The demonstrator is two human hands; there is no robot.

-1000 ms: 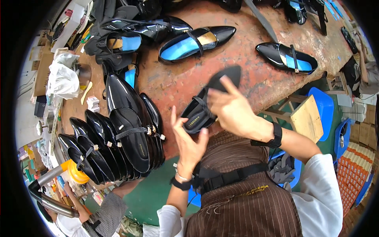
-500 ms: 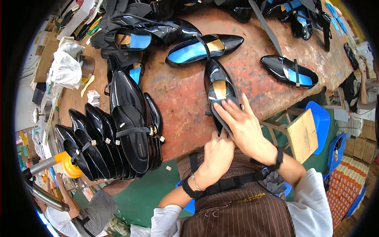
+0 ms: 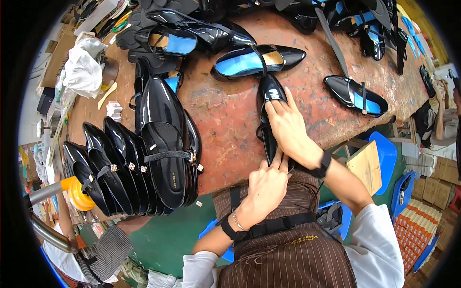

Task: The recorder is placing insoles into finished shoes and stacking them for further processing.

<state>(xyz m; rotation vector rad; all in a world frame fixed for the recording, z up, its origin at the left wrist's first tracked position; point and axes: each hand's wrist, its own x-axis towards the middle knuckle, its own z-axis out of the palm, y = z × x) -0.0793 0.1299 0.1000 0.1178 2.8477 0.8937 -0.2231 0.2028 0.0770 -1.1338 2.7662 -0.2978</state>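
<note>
Your right hand (image 3: 288, 127) lies flat along the black shoe (image 3: 270, 113), fingers pressed together and pointing toward the toe, palm covering the middle and back of it. The shoe sits on the worn red table (image 3: 225, 125), near its front edge, and its long axis runs straight away from you: the glossy toe points toward the far side, the heel toward your chest. Only the toe and a thin strip of the left side show past your hand.

Your left hand (image 3: 266, 185) comes up from below the table edge and meets the heel end, fingertips pinching at the back of the shoe, right beside the base of your right palm. So both hands are on the one shoe, the right over its length, the left at the near end; the left is the closer one to the heel, the right to the toe.

Just beyond the toe lies a blue-lined shoe (image 3: 257, 60), set crosswise, nearly touching. To the left of your shoe, well apart, stands a packed row of shoes (image 3: 144, 158). To the right, another single shoe (image 3: 355, 96) lies apart
</note>
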